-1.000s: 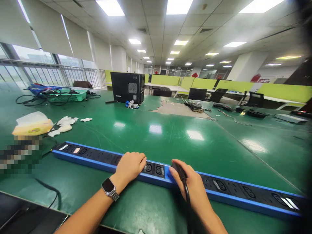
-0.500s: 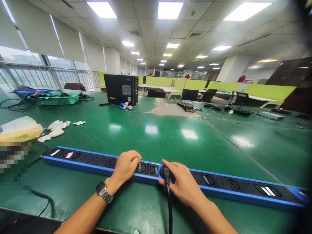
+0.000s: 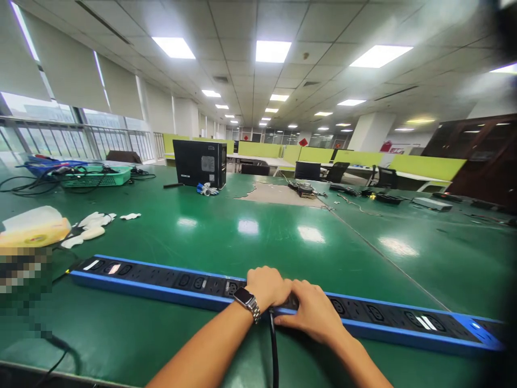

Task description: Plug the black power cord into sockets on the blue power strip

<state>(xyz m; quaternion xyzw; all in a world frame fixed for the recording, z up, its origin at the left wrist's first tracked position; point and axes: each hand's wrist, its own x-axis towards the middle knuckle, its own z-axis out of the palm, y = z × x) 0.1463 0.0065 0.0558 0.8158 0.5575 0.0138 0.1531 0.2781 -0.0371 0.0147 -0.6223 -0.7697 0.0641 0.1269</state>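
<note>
A long power strip (image 3: 161, 288) with a blue frame and black sockets lies across the green table. My left hand (image 3: 269, 285), a watch (image 3: 247, 302) on its wrist, is curled down over the strip's middle; its fingertips are hidden. Close against it, my right hand (image 3: 317, 311) is bent around the same spot, its thumb at the strip's front edge. The power plug itself is covered by the hands. Its black cable (image 3: 274, 350) comes out below them and runs down towards me.
A black computer case (image 3: 193, 164) stands farther back, gloves (image 3: 207, 189) beside it. At left are a green basket (image 3: 97, 177) of cables, white scraps (image 3: 95, 226) and a yellow-white bag (image 3: 34, 229). Loose parts (image 3: 302, 189) lie at the back right.
My left hand has moved right along the strip to meet my right hand. The plug, visible in my right hand before, is now hidden. The camera view has tilted up slightly.
</note>
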